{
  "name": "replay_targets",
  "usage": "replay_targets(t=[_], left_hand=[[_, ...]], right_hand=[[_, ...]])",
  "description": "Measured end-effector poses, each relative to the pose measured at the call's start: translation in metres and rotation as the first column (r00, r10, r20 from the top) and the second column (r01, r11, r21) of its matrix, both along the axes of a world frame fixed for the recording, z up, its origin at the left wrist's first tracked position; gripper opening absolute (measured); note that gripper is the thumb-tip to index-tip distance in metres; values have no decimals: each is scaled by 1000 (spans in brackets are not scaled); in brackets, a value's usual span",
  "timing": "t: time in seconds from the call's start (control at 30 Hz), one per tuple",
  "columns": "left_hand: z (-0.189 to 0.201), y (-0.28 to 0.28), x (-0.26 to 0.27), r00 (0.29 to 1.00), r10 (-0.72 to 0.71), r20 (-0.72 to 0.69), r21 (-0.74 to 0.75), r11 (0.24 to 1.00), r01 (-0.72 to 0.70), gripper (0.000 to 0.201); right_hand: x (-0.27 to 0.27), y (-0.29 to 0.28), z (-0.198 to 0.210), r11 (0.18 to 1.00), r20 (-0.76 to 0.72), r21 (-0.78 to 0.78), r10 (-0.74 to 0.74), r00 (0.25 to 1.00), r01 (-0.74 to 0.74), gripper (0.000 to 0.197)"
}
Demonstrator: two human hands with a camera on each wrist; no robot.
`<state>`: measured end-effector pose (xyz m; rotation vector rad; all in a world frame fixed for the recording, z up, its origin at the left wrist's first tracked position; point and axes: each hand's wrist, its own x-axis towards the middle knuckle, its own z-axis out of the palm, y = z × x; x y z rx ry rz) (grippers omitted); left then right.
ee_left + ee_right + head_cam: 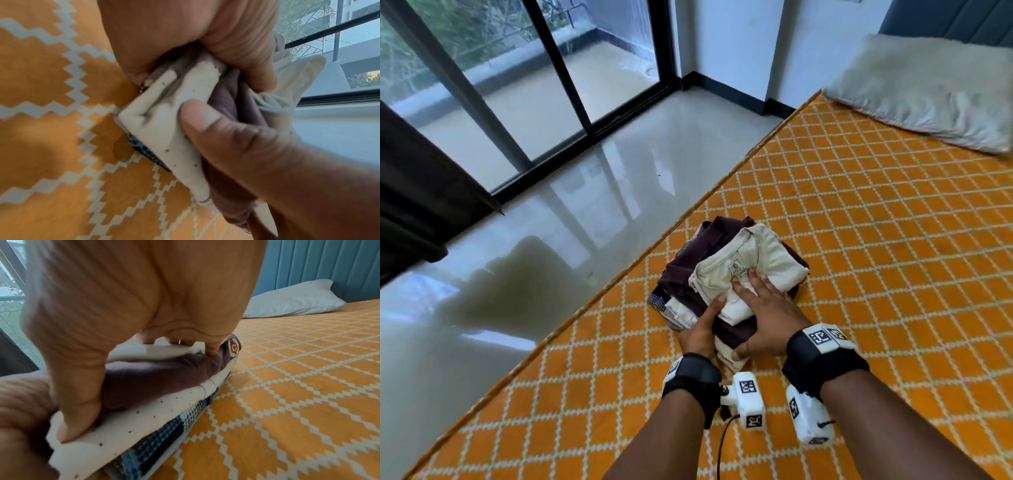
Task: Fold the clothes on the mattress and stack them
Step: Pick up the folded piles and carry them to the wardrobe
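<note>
A stack of folded clothes point(722, 270) lies on the orange diamond-patterned mattress point(876, 240), close to its left edge. A cream shirt point(763, 257) is on top, over a maroon garment point(154, 379), a white speckled one point(144, 423) and a blue checked one point(164, 436). My right hand point(760, 308) lies flat on the cream shirt, with its thumb against the stack's near edge. My left hand point(703, 329) grips the near left corner. Its thumb point(216, 126) presses on the speckled cloth point(162, 129), and its fingers are hidden under the stack.
A pale pillow point(928, 96) lies at the head of the mattress, by a blue padded headboard point(329, 264). Shiny tiled floor point(585, 212) runs along the left edge, up to glass sliding doors point(517, 85). A dark curtain point(414, 188) hangs at the far left.
</note>
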<state>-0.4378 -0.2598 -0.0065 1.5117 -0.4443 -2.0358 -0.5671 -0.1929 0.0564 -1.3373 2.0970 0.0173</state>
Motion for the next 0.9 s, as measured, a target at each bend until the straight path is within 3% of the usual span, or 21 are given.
replay_targets(t=[0.1,0.23,0.37,0.43,0.5,0.53,0.57,0.63,0.67,0.7,0.77,0.83,0.9], left_hand=[[-2,2,6,996,45,81,-38,998,-42,57],[11,17,41,985,82,154,-59,996,-74,75],[30,40,129,972,-69,225,1,998,70,77],[43,49,185,950,-157,271,51,988,149,83],[51,56,239,933,-241,269,92,970,224,81],[58,60,264,926,-275,260,106,961,256,78],[64,63,285,919,-298,257,114,954,277,73],[69,72,323,911,-317,263,135,947,291,62],[73,77,336,914,-318,252,145,946,289,57],[76,81,346,917,-319,239,148,945,291,56],[74,87,361,908,-348,234,138,936,324,68],[75,89,364,899,-391,197,120,920,374,82],[80,88,368,897,-401,184,98,916,389,76]], right_hand=[[13,3,5,1000,-42,7,17,999,-17,136],[44,14,37,998,-32,30,62,998,-61,121],[97,35,78,993,1,-29,117,993,-117,89],[119,43,78,983,-42,-150,103,994,-108,70],[129,51,61,959,-119,-281,-7,993,-27,58],[135,57,51,957,-132,-286,-82,988,41,67],[141,63,38,967,-111,-228,-143,983,115,88],[159,79,10,964,66,28,-267,962,265,133],[170,87,-2,938,209,144,-341,917,316,140],[181,93,-9,907,390,209,-419,820,364,134],[202,103,-20,819,635,274,-548,545,503,104],[215,105,-27,748,731,304,-580,358,590,95],[224,96,-21,720,806,344,-556,204,603,92]])
